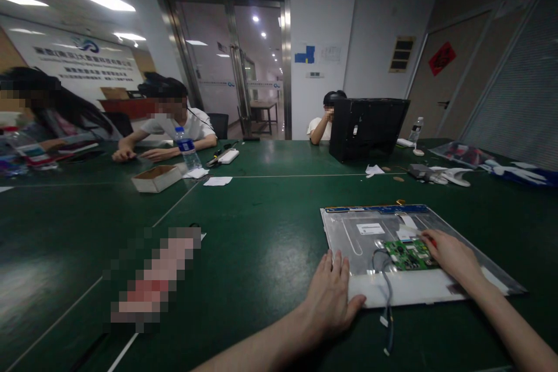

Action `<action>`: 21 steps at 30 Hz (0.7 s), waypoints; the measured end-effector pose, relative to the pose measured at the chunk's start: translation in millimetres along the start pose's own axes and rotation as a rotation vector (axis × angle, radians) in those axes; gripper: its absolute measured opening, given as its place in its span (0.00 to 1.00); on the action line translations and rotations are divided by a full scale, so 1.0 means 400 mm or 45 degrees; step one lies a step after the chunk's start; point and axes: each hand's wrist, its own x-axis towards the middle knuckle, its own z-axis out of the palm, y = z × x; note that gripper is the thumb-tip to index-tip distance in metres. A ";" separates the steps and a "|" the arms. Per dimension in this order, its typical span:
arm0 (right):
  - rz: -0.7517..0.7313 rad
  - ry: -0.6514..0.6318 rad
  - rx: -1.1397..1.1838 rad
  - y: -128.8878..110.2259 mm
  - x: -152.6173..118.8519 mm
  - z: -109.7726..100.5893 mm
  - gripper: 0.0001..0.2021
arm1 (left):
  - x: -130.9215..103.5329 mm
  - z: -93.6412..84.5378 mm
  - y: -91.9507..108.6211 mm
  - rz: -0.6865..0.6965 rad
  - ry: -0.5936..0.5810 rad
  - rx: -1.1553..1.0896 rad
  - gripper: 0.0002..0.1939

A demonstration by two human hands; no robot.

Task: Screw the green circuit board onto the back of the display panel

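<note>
Green circuit board [408, 256]: it sits on the upturned back of a flat display panel [349, 231], right of the panel's middle and toward the near edge, with its long side running left to right, roughly along that edge. My right hand [453, 253] is much the nearer one. It comes in from the right and covers the board's right end, so from these fingers the rest of the board lies to the left. The fingers are bent and drawn close together, and a bit of something small and red [432, 242] shows beside them; I cannot tell what it is, or whether I have hold of it.

My left hand [329, 290] lies across the panel's left edge near the close corner, well apart from the board. Its fingers are straight and the thumb is spread, palm down, gripping nothing that I can see.

Between the two hands, a grey cable [387, 289] leaves the board's left side, crosses the white strip [410, 290] along the near edge and ends loose over the green table [270, 203]. Beyond the board, a pale ribbon cable [408, 221] reaches toward the blue strip board [377, 208] on the far edge.
</note>
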 end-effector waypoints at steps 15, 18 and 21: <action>-0.066 -0.124 0.154 0.072 -0.104 -0.024 0.20 | 0.033 0.022 0.009 0.025 0.066 0.028 0.39; -0.093 -0.130 0.167 0.076 -0.107 -0.030 0.20 | 0.030 0.019 0.009 0.022 0.064 0.026 0.38; -0.127 -0.135 0.178 0.089 -0.103 -0.030 0.18 | 0.030 0.022 0.006 0.016 0.068 0.022 0.39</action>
